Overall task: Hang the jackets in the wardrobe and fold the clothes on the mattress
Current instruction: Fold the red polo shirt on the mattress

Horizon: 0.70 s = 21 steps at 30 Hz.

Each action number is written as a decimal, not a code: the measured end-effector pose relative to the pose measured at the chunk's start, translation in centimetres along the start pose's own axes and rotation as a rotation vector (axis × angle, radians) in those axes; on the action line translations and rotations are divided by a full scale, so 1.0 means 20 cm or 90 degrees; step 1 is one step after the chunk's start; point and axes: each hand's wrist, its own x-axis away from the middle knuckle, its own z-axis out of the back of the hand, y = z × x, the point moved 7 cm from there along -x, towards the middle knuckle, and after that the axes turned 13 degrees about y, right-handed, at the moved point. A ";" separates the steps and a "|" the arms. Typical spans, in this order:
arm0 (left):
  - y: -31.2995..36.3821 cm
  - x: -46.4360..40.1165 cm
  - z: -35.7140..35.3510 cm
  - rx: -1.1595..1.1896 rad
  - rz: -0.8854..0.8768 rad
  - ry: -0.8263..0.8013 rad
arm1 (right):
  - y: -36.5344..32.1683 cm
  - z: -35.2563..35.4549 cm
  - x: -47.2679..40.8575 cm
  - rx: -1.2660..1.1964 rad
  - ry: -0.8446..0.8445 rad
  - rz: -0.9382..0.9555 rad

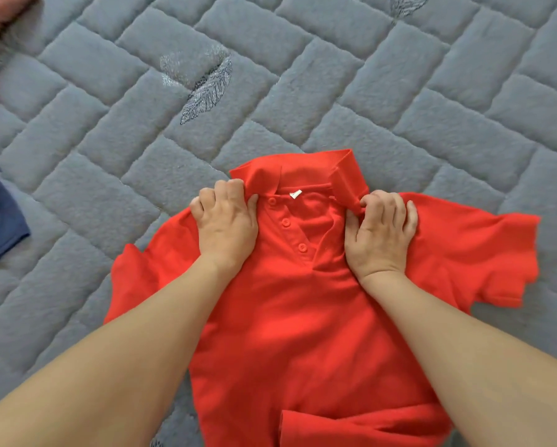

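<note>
Grey quilted mattress carries a red polo shirt lying front up; left hand and right hand each grip its collar with curled fingers.

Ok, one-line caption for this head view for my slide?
Both hands, left hand and right hand, grip the collar of a red polo shirt spread on the grey quilted mattress.

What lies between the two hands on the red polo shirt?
In the head view, the left hand and right hand flank the red polo shirt's open button placket and white neck label.
</note>
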 end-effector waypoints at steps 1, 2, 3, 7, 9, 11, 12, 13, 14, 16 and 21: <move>0.01 0.00 0.02 0.012 -0.006 -0.017 | -0.01 0.01 -0.01 0.001 -0.009 0.001; 0.02 0.01 0.05 0.025 -0.033 -0.031 | -0.01 0.03 -0.02 0.001 -0.029 -0.001; 0.05 0.02 0.10 0.029 -0.086 -0.035 | -0.02 0.04 -0.04 -0.003 -0.058 -0.010; 0.11 -0.22 0.36 0.007 -0.210 0.027 | -0.10 0.15 -0.32 -0.058 -0.067 -0.059; 0.07 -0.47 0.45 -0.030 -0.136 0.068 | -0.19 0.22 -0.51 -0.078 0.002 -0.048; 0.04 -0.62 0.48 -0.067 -0.082 0.049 | -0.27 0.25 -0.63 -0.053 -0.007 -0.042; 0.03 -0.62 0.47 -0.075 -0.068 0.025 | -0.29 0.25 -0.63 -0.028 -0.039 -0.044; 0.03 -0.56 0.46 -0.076 -0.059 -0.001 | -0.30 0.25 -0.60 -0.003 -0.074 -0.043; 0.03 -0.45 0.45 -0.070 -0.055 -0.023 | -0.31 0.26 -0.52 0.010 -0.111 -0.032; -0.01 -0.11 0.43 -0.033 -0.006 -0.072 | -0.35 0.31 -0.25 -0.048 -0.223 0.009; -0.27 0.91 0.47 0.118 0.450 -0.141 | -0.35 0.54 0.60 -0.211 -0.620 0.118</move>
